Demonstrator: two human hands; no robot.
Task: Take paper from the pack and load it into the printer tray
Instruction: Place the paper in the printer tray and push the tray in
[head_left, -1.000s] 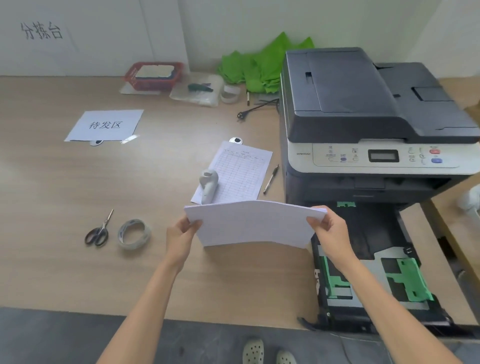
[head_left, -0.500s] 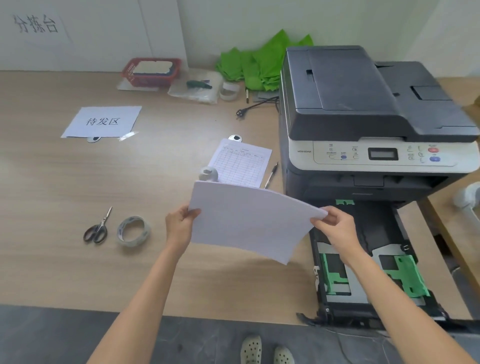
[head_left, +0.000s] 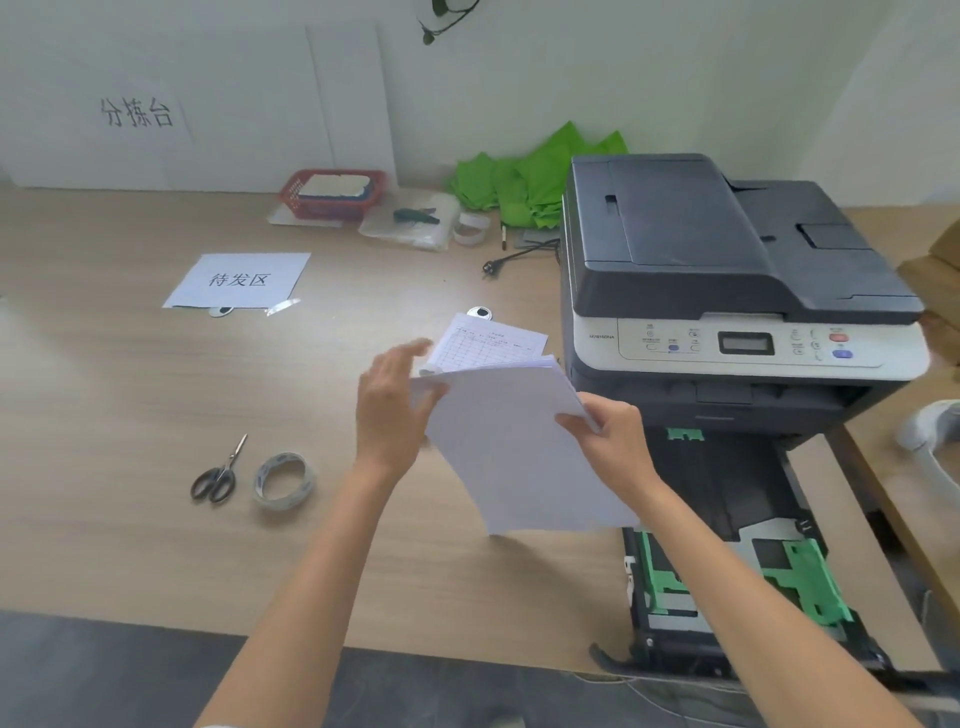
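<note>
A stack of white paper (head_left: 519, 457) hangs tilted above the wooden table, its lower corner near the pulled-out printer tray (head_left: 727, 545). My right hand (head_left: 613, 441) pinches the stack's right edge. My left hand (head_left: 389, 410) rests flat against the left edge with fingers spread and blurred. The dark printer (head_left: 717, 291) stands at the right. Its black tray with green guides lies open below it and holds no paper. No paper pack is in view.
A printed form (head_left: 488, 345) lies behind the stack. Scissors (head_left: 215, 475) and a tape roll (head_left: 283, 480) lie at the left. A labelled sheet (head_left: 239, 280), a red basket (head_left: 332, 192), green bags (head_left: 530, 182) and a plug (head_left: 491, 267) sit farther back.
The stack has turned from level to steeply tilted, its lower corner swinging toward the tray. My left hand has opened from a pinch to a flat hand at the edge. The view has tilted up.
</note>
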